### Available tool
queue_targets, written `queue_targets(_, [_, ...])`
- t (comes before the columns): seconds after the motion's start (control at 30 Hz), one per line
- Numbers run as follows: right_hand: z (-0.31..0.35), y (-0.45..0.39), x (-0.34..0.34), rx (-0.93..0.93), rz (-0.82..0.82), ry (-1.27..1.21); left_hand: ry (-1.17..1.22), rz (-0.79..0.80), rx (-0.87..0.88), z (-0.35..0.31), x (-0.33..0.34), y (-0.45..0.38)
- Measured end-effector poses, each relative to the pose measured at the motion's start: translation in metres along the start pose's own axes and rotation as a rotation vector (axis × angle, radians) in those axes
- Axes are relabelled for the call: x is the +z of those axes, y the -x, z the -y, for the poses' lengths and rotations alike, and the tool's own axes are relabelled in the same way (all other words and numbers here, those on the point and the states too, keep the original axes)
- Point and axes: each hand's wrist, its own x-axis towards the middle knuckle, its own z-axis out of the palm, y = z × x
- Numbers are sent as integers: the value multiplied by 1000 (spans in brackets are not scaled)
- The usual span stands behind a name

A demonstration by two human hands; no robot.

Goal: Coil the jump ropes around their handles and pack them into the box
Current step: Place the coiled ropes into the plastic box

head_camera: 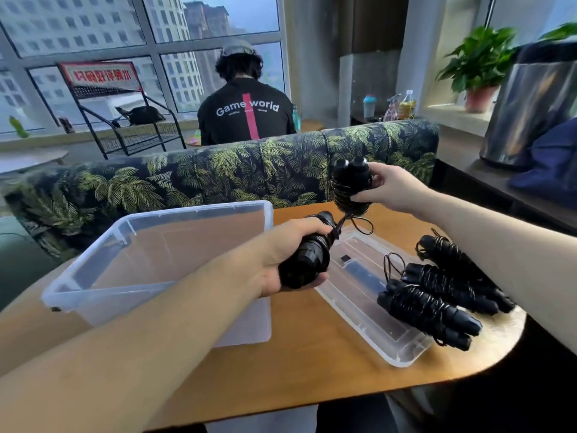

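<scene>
Left hand: fingers curled round a coiled jump rope bundle, held above the bench between the clear plastic box and the box lid. Right hand: thumb and fingers pinching a second coiled bundle, raised higher and further back, handle ends pointing up. Thin black cord hanging in a loop beneath the raised bundle; whether joined to the lower bundle, cannot tell. Three more coiled bundles lying side by side at the right end of the bench, partly resting on the lid, under the right forearm. Box standing open at the left, nothing visible inside. Beyond the bench, a leaf-patterned sofa back, and a person in a dark shirt seated facing the window. Potted plant on the sill at the right.
</scene>
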Motion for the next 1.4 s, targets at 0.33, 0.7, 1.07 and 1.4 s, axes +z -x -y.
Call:
queue_targets(0.33, [23, 33, 12, 76, 15, -102, -7, -67, 128, -19, -65, 59])
queue_targets(0.7, [122, 46, 56, -637, -16, 617, -141, -288, 229, -28, -149, 71])
queue_targets(1.07, [149, -17, 146, -1338, 196, 1007, -398, -368, 283, -20, -229, 47])
queue_targets(1.4, [145, -47, 220, -1560, 436, 1050, -1067, -328, 151, -16, -270, 14])
